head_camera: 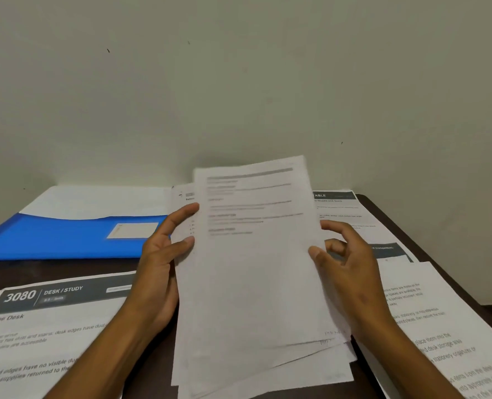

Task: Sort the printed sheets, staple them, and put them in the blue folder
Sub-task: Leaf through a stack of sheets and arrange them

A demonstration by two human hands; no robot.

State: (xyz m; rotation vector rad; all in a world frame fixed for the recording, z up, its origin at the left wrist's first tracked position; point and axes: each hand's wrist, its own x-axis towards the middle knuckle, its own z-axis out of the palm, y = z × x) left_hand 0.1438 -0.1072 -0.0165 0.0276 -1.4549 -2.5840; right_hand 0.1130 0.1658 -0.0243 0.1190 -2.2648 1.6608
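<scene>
The blue folder (pixel 66 240) lies open at the far left of the desk (pixel 412 223), on the side of my left hand (pixel 158 263), which is the nearer one to it. Between my two hands I hold the stack of printed sheets (pixel 256 269) with its long axis pointing away from me and its lower edges fanned out. My left fingers press its left edge and my right hand (pixel 345 272) pinches the right edge, so I judge the sheets must be squared first.

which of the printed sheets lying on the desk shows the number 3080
The sheet at the near left, beside the left hand: its dark header reads 3080 DESK / STUDY. The sheets on the right show no such number.
</scene>
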